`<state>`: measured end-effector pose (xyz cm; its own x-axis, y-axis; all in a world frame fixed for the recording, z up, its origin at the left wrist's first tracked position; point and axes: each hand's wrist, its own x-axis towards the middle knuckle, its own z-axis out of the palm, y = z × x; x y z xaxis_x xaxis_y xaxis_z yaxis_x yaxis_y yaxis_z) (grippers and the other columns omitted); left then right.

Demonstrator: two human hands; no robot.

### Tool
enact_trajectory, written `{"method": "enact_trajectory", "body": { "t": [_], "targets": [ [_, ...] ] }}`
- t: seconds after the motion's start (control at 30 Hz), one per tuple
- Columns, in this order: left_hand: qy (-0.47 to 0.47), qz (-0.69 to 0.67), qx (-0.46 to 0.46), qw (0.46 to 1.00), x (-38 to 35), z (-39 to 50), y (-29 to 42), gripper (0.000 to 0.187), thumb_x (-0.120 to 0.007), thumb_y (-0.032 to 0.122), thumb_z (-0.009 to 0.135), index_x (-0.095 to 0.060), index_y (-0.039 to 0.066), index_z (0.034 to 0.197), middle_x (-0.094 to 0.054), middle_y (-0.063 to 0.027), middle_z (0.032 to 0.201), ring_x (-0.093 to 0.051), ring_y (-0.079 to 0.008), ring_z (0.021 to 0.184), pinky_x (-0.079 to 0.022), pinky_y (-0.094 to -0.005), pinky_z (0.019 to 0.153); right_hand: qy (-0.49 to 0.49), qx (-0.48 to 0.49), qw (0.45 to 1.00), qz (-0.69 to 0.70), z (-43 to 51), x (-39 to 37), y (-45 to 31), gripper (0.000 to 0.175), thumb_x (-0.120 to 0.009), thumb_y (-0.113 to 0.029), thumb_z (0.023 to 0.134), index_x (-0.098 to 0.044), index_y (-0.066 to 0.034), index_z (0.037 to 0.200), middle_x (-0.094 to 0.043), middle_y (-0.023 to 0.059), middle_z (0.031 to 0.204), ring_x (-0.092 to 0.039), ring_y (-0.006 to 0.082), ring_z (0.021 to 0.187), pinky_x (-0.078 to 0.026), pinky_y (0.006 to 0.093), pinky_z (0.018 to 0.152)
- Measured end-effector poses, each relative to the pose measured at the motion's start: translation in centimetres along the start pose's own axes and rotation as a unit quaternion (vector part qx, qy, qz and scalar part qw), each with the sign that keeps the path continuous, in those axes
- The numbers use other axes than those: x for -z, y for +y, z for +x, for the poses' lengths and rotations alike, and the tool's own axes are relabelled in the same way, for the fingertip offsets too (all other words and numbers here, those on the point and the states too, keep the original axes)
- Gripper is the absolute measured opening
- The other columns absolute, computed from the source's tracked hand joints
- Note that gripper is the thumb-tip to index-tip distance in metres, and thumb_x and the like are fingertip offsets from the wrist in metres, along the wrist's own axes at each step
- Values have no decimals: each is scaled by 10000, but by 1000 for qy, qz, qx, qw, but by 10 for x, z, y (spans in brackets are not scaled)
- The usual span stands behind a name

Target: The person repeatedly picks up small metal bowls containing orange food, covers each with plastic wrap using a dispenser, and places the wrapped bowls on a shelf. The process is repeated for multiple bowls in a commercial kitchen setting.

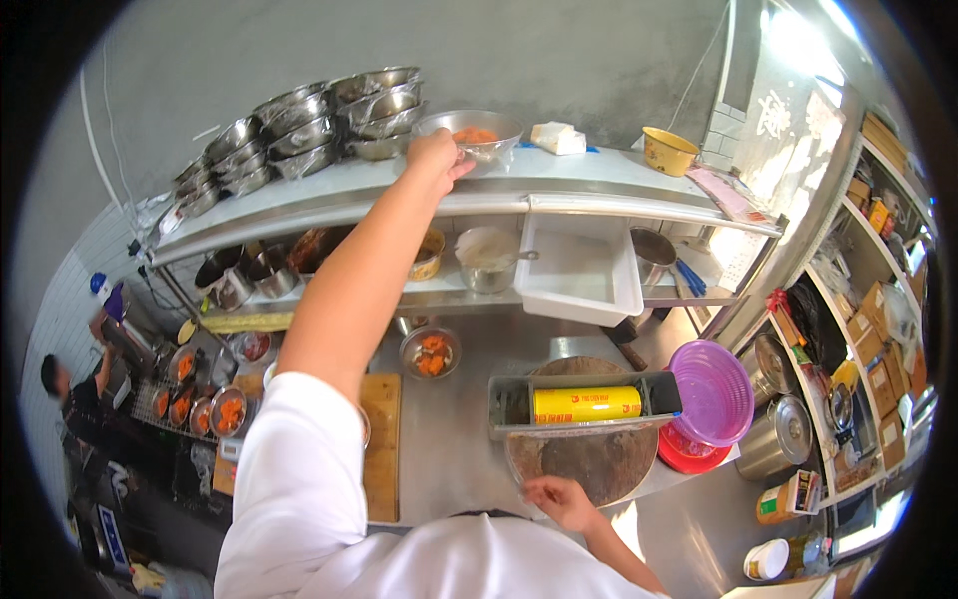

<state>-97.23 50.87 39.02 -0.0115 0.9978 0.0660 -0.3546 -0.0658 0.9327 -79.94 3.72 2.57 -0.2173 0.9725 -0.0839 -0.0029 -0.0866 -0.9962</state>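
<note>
My left hand [440, 159] is at full reach, gripping the near left edge of a steel bowl [498, 123] on the upper shelf [599, 171]. Shredded orange food [474, 135] lies inside that bowl, and clear film shows on its side. Stacks of film-covered steel bowls [385, 105] stand just left of it. Low in front of my body, my right hand [560, 503] is loosely curled with nothing visible in it. Near it lies a round chopping block [591, 464]. A film dispenser [513, 400] with a yellow roll [587, 404] rests across the block.
Another steel bowl with orange food [431, 352] stands on the steel counter [464, 419], near a wooden board [383, 449]. A white tub [580, 269] juts from the lower shelf. Purple baskets [711, 393] sit at the right. A person [86, 397] works at far left.
</note>
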Motion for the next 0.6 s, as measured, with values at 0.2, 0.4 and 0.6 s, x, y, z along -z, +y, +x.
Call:
{"method": "enact_trajectory", "body": {
  "t": [0.2, 0.4, 0.6],
  "targets": [
    [42, -71, 57, 995, -40, 102, 0, 356, -481, -116, 899, -546, -11, 1233, -550, -151, 996, -560, -237, 804, -572, -530, 962, 98, -75, 992, -13, -53, 8, 3, 224, -580, -4, 926, -724, -11, 1098, -618, -27, 782, -525, 39, 688, -436, 218, 635],
    [54, -178, 51, 981, 9, 109, -18, 202, -535, 72, 951, -605, -23, 1116, -615, -194, 1017, -614, -331, 903, -542, -553, 782, 132, -112, 985, 6, -65, 7, 14, 147, -588, -22, 959, -733, -5, 978, -610, -38, 746, -520, 47, 709, -431, 228, 632],
    [-239, -311, -100, 915, 111, -98, -63, 322, -532, 6, 964, -541, -68, 1278, -629, -235, 1293, -575, -335, 1274, -462, -440, 1122, 113, -115, 986, -41, -34, 16, 0, 137, -574, 34, 957, -704, -6, 952, -550, -66, 708, -441, 27, 633, -349, 226, 554]
  ]
}}
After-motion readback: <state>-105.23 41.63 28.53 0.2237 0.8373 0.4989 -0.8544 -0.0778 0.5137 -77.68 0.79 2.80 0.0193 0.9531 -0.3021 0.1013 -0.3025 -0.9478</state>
